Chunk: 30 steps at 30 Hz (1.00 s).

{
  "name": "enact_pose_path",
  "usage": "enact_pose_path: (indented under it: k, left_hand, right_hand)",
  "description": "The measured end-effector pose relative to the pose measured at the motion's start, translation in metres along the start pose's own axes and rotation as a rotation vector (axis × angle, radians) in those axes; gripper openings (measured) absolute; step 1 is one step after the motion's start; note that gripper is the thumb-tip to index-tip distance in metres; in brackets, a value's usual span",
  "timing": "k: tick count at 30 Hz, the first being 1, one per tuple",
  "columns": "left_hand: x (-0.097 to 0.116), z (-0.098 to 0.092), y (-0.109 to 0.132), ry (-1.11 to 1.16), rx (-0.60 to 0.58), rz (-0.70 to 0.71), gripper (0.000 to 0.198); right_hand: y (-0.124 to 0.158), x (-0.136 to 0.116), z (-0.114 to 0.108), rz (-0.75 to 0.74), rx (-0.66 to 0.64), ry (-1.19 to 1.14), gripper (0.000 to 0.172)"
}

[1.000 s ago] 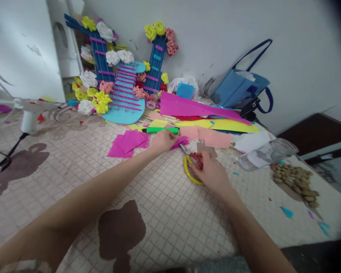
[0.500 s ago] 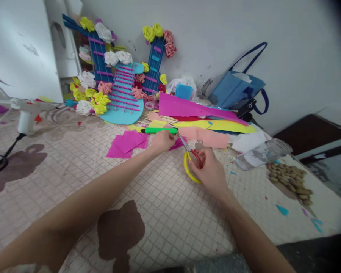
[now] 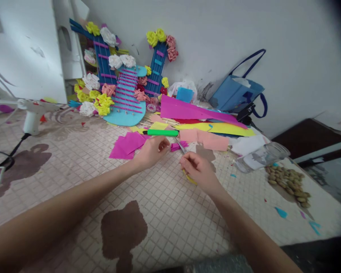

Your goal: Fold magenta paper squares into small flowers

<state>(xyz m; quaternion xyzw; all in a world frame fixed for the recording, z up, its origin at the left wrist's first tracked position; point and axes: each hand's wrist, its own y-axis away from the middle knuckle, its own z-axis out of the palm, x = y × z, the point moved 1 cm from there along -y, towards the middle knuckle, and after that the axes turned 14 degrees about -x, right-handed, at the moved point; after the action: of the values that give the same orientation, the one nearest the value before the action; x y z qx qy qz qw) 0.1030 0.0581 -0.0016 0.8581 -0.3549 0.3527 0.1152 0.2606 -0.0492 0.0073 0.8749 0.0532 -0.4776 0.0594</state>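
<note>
Gripped the scissors [image 3: 182, 147] in the right hand [image 3: 197, 172], fingers curled shut around the yellow handles (mostly hidden under the palm, only a sliver showing below it), blades pointing away past the fingertips. Pinched a magenta paper scrap [image 3: 176, 146] with the left hand [image 3: 152, 151], closed at thumb and forefinger, just across from the right hand and almost touching the blade tips. Could not tell whether the blades stood apart or together, being so small in the head view. Worked over the quilted table cover [image 3: 165, 212], with a green marker [image 3: 160, 132] just beyond the left hand, a stack of magenta paper squares [image 3: 126, 145] off its outer side, and salmon-pink sheets [image 3: 210, 139] beyond the right hand. Had a clear glass jar [image 3: 263, 156] and a heap of nuts [image 3: 288, 182] well out past the right hand's outer side, and a glue gun [image 3: 32, 112] far off beyond the left forearm. To cut cleanly, probably needed to hold the scrap taut and pinch near the cut line yet clear of the edges; to feed paper deep between the blades rather than snip at the tips; to turn the paper, not the scissors, on any curve. Needed also to keep the left thumb out of the blades' path, given so small a piece and so little gap between the two hands.
</note>
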Motion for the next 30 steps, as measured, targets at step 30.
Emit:
enact_pose_path:
  k: [30]
  left_hand:
    - [-0.027,-0.033,0.108,0.152,0.020,0.257,0.013]
  right_hand:
    - [-0.030,-0.022,0.085,0.130,-0.585,-0.932,0.034]
